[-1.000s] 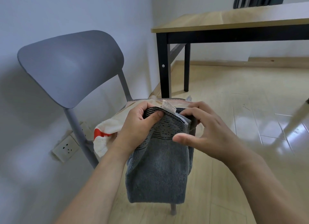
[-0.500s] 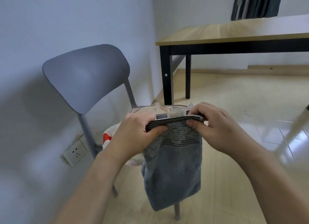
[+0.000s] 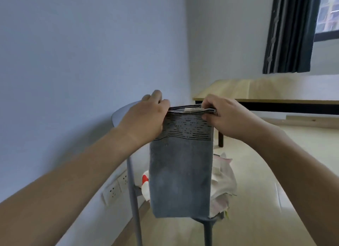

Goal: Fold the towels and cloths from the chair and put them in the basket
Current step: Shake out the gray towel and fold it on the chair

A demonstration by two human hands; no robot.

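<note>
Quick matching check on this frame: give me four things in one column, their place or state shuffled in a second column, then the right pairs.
1. grey towel
2. white cloths
3. table
4. wall sockets

A. low on the wall, left of the chair leg
B. hanging folded, gripped by both hands
C. by the window, right background
D. heaped on the chair seat

Pairs: 1-B, 2-D, 3-C, 4-A

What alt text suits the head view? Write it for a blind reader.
Left hand and right hand grip the top corners of a folded grey terry towel with a black-striped band, which hangs before a grey plastic chair with pale crumpled cloths on it.
</note>
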